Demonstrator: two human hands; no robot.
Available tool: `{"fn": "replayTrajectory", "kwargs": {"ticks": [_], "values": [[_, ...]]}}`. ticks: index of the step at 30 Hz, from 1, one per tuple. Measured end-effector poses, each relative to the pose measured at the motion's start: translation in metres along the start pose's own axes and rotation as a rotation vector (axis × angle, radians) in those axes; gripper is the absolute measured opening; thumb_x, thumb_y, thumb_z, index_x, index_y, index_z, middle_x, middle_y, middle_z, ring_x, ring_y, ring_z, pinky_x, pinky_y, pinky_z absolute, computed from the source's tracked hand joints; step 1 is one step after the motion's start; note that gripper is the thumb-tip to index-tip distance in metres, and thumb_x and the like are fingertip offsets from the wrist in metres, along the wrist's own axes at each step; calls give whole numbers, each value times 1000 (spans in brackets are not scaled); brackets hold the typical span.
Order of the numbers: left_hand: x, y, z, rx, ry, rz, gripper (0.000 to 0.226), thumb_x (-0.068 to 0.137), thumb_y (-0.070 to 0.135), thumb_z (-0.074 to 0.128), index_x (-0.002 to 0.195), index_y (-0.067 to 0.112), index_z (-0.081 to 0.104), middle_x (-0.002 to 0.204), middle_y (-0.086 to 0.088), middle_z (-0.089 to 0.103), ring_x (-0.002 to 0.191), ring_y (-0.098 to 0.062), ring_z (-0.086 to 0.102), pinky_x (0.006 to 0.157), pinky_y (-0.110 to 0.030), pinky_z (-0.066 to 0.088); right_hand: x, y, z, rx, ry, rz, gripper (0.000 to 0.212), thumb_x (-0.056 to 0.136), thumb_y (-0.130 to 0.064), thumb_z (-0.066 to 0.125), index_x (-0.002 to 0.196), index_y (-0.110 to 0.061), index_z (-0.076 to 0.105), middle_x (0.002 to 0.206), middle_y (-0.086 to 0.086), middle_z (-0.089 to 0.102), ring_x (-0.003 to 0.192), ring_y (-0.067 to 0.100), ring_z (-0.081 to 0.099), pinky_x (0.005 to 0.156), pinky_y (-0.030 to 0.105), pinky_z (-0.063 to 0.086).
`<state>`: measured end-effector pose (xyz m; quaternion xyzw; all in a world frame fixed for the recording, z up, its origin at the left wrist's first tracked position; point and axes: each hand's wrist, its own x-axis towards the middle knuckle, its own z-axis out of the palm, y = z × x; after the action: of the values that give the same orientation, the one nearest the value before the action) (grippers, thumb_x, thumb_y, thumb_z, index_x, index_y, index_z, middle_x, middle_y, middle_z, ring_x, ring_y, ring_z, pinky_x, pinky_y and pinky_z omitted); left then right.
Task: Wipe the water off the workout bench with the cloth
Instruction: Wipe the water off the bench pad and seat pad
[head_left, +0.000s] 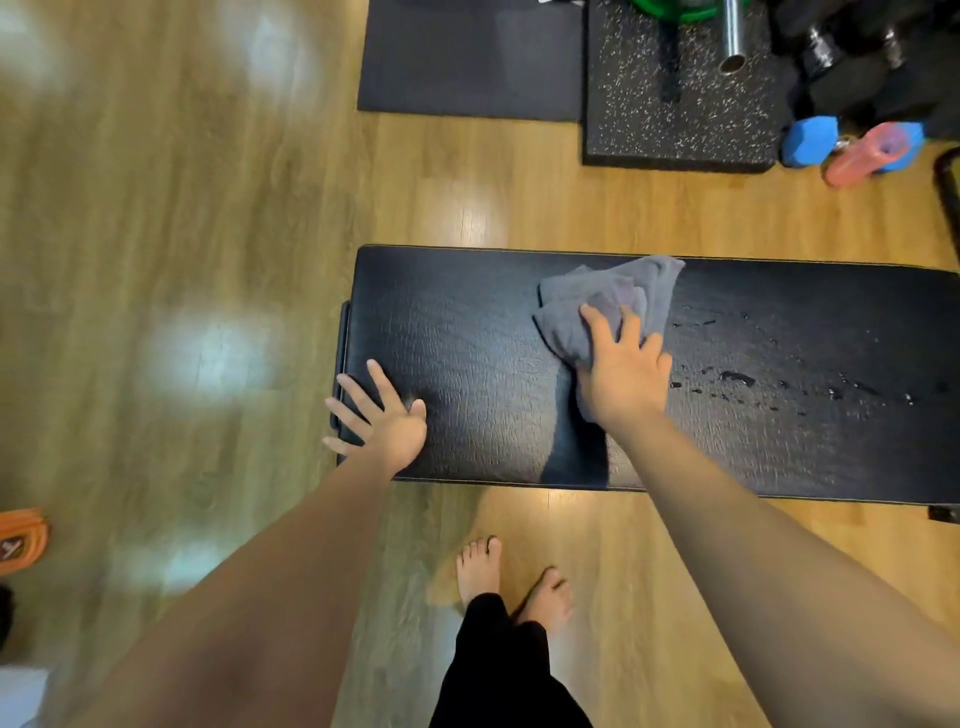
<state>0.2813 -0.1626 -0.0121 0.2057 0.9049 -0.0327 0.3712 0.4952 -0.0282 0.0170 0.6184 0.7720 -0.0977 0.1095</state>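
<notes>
A black padded workout bench (467, 338) lies across the wooden floor. A crumpled grey cloth (613, 296) rests on its middle, pressed down under my right hand (623, 369), whose fingers grip the cloth. Water drops (737, 376) speckle the bench surface to the right of the cloth. My left hand (379, 415) lies flat with fingers spread on the bench's near left corner, holding nothing.
Black floor mats (467, 57) and a speckled rubber block (675, 104) lie beyond the bench. Blue dumbbells (810, 135), a pink bottle (862, 153), black dumbbells and a steel bar (732, 36) crowd the far right. My bare feet (514, 582) stand before the bench. An orange object (21, 540) lies left.
</notes>
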Motion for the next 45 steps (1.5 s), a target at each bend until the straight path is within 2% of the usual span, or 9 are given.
{"fn": "replayTrajectory", "kwargs": {"ticks": [5,9,15,20,26,31,36,41,45], "values": [[0,0,-3,-7,-43,6,76,102,47,29,148,38,-30,157,-2,-38,146,-33,-31,114,-68,-7,-23,-20,7,-36,21,-3,69,91,-22,57,148,-41,23,159,12,19,113,39,42,88,45,35],[-13,3,-1,46,48,39,72,103,43,26,151,34,-27,159,-5,-34,147,-34,-27,112,-70,-10,-98,-28,28,-10,13,-211,73,75,-15,72,140,-35,48,149,17,44,91,37,53,73,43,42],[-58,52,25,125,119,402,79,100,23,40,156,31,-15,161,-1,-30,150,-26,-24,114,-66,-9,-123,4,37,-60,-18,-387,85,68,-17,78,142,-38,40,148,14,45,88,36,51,70,43,44],[-73,88,49,-25,-43,369,64,104,46,23,157,34,-11,160,5,-33,146,-25,-34,112,-66,-16,-50,30,12,-95,49,-242,68,78,-21,71,139,-39,47,147,12,46,91,37,52,73,42,42],[-60,90,57,157,-171,366,99,90,72,36,134,36,-45,142,-2,-57,131,-33,-51,100,-71,-24,25,29,-13,-96,30,-44,71,91,-19,52,149,-42,19,159,9,18,113,39,41,91,47,35],[-62,98,52,129,-218,295,83,98,53,29,140,38,-42,129,2,-63,130,-32,-51,106,-72,-19,-44,7,9,-34,41,-104,73,80,-20,68,145,-36,39,154,15,34,101,39,49,82,49,41],[-63,98,54,128,-187,270,86,99,51,30,124,40,-52,128,3,-64,125,-31,-54,104,-71,-24,-109,29,25,1,-56,-199,86,61,-26,83,140,-30,49,144,19,47,87,38,53,69,45,46],[-63,100,52,111,-216,268,87,97,33,32,138,37,-44,133,0,-62,132,-34,-49,108,-72,-16,-54,61,13,-71,49,-325,75,70,-27,75,139,-33,48,142,16,48,89,37,52,70,42,43],[-62,99,51,125,-228,289,87,96,33,32,138,36,-45,135,0,-60,134,-34,-48,108,-72,-17,27,82,-12,-112,106,-118,68,81,-27,65,143,-36,39,141,17,42,95,39,49,76,44,41]]}}
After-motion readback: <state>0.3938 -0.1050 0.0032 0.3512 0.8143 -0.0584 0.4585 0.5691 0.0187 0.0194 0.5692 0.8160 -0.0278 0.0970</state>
